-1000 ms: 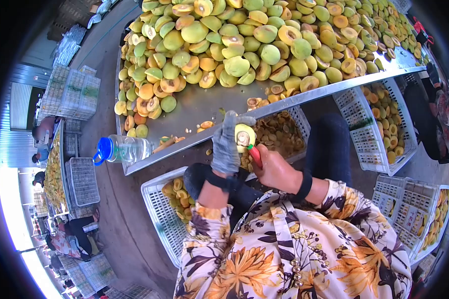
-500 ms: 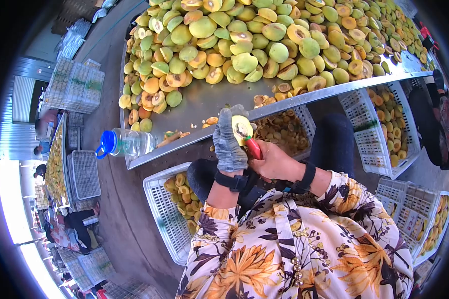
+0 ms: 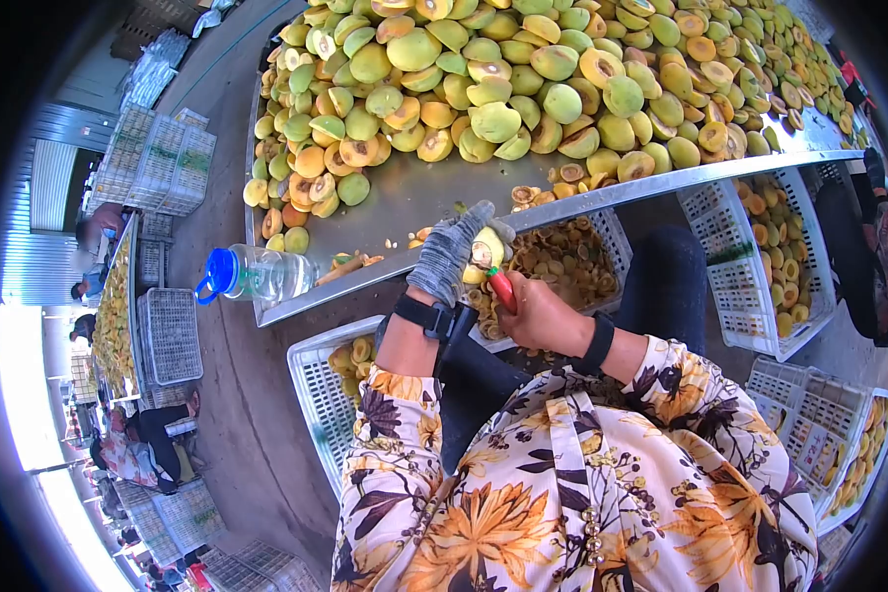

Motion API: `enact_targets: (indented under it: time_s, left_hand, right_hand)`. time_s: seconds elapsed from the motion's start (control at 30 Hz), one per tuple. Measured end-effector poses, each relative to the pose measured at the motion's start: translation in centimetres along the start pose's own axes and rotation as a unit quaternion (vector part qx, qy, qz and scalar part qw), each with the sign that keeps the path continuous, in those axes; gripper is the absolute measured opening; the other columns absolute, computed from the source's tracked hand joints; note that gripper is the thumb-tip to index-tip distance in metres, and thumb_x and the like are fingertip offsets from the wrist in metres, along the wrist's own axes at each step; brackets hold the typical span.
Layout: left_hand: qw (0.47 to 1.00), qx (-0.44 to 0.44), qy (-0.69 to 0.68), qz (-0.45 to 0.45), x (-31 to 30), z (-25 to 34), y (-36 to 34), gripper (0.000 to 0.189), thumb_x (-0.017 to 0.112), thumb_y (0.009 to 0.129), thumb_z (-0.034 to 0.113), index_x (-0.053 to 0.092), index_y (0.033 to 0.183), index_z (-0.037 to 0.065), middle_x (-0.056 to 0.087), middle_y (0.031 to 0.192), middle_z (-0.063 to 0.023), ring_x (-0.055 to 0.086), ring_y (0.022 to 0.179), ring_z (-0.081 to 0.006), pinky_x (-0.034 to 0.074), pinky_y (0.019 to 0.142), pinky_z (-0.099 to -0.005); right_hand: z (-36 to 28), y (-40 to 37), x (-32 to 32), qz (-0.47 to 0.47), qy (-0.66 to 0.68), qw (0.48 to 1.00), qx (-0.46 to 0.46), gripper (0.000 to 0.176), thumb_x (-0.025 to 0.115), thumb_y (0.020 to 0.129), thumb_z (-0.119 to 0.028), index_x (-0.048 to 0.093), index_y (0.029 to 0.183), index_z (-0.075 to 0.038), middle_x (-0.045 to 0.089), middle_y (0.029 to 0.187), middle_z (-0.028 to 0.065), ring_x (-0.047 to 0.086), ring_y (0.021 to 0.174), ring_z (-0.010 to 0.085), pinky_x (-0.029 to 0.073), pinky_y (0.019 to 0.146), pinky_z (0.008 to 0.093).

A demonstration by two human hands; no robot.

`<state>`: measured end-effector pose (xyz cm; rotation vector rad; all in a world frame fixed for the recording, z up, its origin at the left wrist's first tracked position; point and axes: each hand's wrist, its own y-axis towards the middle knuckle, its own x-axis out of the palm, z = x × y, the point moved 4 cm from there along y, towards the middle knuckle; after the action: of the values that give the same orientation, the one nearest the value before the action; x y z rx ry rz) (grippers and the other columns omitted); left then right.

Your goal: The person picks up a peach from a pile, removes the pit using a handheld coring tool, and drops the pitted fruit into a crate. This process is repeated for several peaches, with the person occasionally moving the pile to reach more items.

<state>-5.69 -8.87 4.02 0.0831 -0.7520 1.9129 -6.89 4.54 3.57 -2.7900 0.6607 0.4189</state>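
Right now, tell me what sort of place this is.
Probably a fruit-processing shed: a metal table heaped with halved fruit, white crates below it; the gloved left hand holds a fruit half, the right hand a red-handled tool.

Red-handled tool (image 3: 503, 289); tip behind fruit half (image 3: 486, 249)

A grey concrete floor (image 3: 229, 414) ran beneath the long metal counter (image 3: 405, 202). White plastic crates (image 3: 153, 163) stood stacked by a corrugated metal wall (image 3: 54, 187). Strong daylight (image 3: 15, 395) poured in at the lower left.
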Motion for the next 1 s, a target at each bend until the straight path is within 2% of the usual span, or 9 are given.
enact_targets:
  time_s: [0.17,0.23,0.33,0.47,0.63,0.8,0.83,0.9,1.0]
  left_hand:
    - [0.999,-0.027,0.024,-0.027,-0.1,0.5,-0.2,0.053,0.052,0.083,0.050,0.060,0.090,-0.002,0.063,0.075,-0.0143,0.063,0.063,-0.0217,0.053,0.058,-0.0296]
    - [0.999,-0.033,0.024,-0.024,0.4,1.1,-0.3,0.063,0.048,0.082,0.058,0.059,0.096,-0.002,0.063,0.078,-0.0146,0.063,0.066,-0.0213,0.054,0.059,-0.0296]
    - [0.998,0.030,-0.048,-0.032,1.1,2.0,-1.6,0.096,0.026,0.070,0.082,0.052,0.115,0.001,0.062,0.091,-0.0158,0.063,0.078,-0.0226,0.054,0.054,-0.0292]
    - [0.993,0.068,-0.040,-0.091,2.5,3.1,-4.0,0.103,0.022,0.065,0.086,0.043,0.124,0.004,0.059,0.099,-0.0163,0.062,0.077,-0.0226,0.052,0.045,-0.0264]
    - [0.994,0.087,-0.024,-0.066,3.1,3.0,-4.8,0.098,0.023,0.068,0.084,0.045,0.123,0.005,0.059,0.098,-0.0144,0.061,0.074,-0.0195,0.050,0.045,-0.0228]
    - [0.994,0.102,-0.050,0.002,3.0,1.7,-4.8,0.080,0.028,0.079,0.073,0.052,0.114,0.004,0.061,0.093,-0.0087,0.061,0.071,-0.0141,0.047,0.043,-0.0199]
    - [0.993,0.099,-0.049,0.038,2.7,1.4,-4.8,0.078,0.030,0.080,0.071,0.054,0.111,0.004,0.062,0.091,-0.0080,0.061,0.070,-0.0142,0.047,0.043,-0.0197]
    - [0.990,0.098,-0.095,0.031,2.4,1.1,-4.5,0.067,0.040,0.083,0.063,0.056,0.108,0.003,0.063,0.089,-0.0089,0.062,0.069,-0.0149,0.049,0.046,-0.0211]
    - [0.991,0.133,-0.028,0.004,2.1,1.1,-4.4,0.046,0.056,0.084,0.042,0.059,0.102,0.000,0.064,0.087,-0.0112,0.063,0.069,-0.0174,0.052,0.055,-0.0240]
  right_hand:
    - [1.4,0.3,0.0,0.000,0.031,0.999,-0.043,0.021,0.058,0.072,-0.004,0.047,0.089,0.003,0.054,0.062,0.0216,0.057,0.059,0.0352,0.045,0.055,0.0387]
    - [0.8,0.6,-0.6,-0.023,0.104,0.993,-0.047,0.017,0.054,0.078,-0.002,0.049,0.094,-0.002,0.051,0.065,0.0048,0.048,0.049,0.0115,0.041,0.047,0.0258]
    - [-0.4,0.4,-2.5,-0.179,0.288,0.936,0.093,0.016,0.052,0.080,-0.001,0.050,0.096,-0.003,0.047,0.061,0.0017,0.043,0.043,0.0078,0.037,0.040,0.0233]
    - [-1.1,-0.9,-3.6,-0.277,0.466,0.829,0.139,0.019,0.053,0.081,-0.001,0.051,0.100,-0.003,0.039,0.055,0.0003,0.033,0.038,0.0066,0.031,0.034,0.0219]
    - [-1.3,-1.2,-3.7,-0.312,0.499,0.799,0.121,0.020,0.053,0.081,0.000,0.051,0.101,-0.004,0.040,0.056,0.0012,0.035,0.038,0.0076,0.032,0.035,0.0217]
    - [-1.8,-0.6,-4.0,-0.164,0.217,0.961,0.047,0.019,0.056,0.080,-0.005,0.052,0.099,-0.002,0.051,0.057,0.0048,0.048,0.041,0.0144,0.038,0.040,0.0257]
    - [-1.4,-0.6,-3.8,-0.164,0.218,0.961,0.048,0.019,0.056,0.080,-0.005,0.052,0.099,-0.002,0.051,0.057,0.0048,0.048,0.041,0.0144,0.038,0.040,0.0257]
    - [-1.7,-0.4,-4.2,-0.043,-0.072,0.990,-0.112,0.023,0.059,0.078,-0.008,0.052,0.098,0.000,0.054,0.057,0.0117,0.054,0.045,0.0215,0.042,0.045,0.0308]
    - [-1.9,-0.4,-4.5,-0.032,-0.126,0.986,-0.109,0.022,0.059,0.075,-0.006,0.051,0.093,0.002,0.053,0.058,0.0188,0.057,0.051,0.0297,0.043,0.049,0.0354]
